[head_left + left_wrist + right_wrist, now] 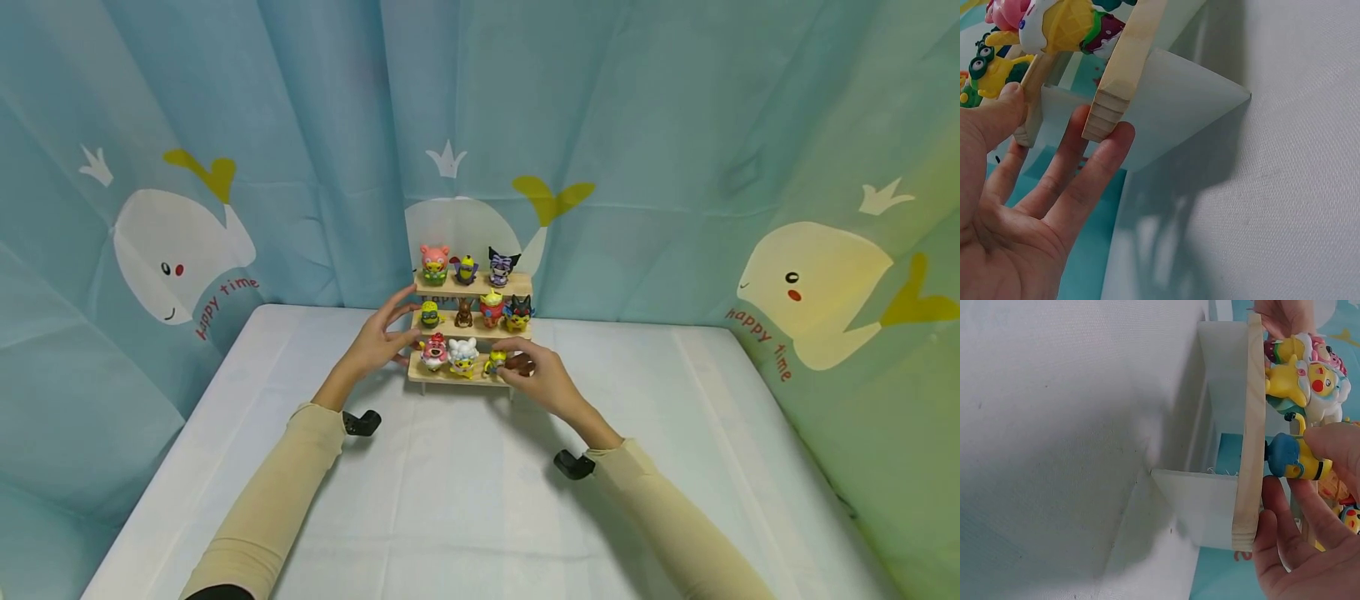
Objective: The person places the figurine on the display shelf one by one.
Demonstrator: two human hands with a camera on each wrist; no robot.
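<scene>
A three-tier wooden display shelf (450, 378) holds several small cartoon figurines. My left hand (372, 342) grips its left side; in the left wrist view the thumb (1007, 103) lies at the end of one board, with fingertips touching the board ends. At the right of the lowest board, my right hand (549, 382) pinches a yellow-and-blue Minion figurine (1288, 456) between thumb and fingers. The figurine is upright, its base right at the board. A dark brown rounded shape (520, 363) shows by those fingers. Left of it stand a white-hooded yellow figurine (462, 357) and a pink bear figurine (433, 353).
Figurines on the top board include a pink-hooded one (434, 265) and a black-and-purple one (502, 267). A brown figurine (464, 314) stands on the middle board. The shelf stands on a white-covered table (450, 500), before a blue whale-print curtain (322, 167).
</scene>
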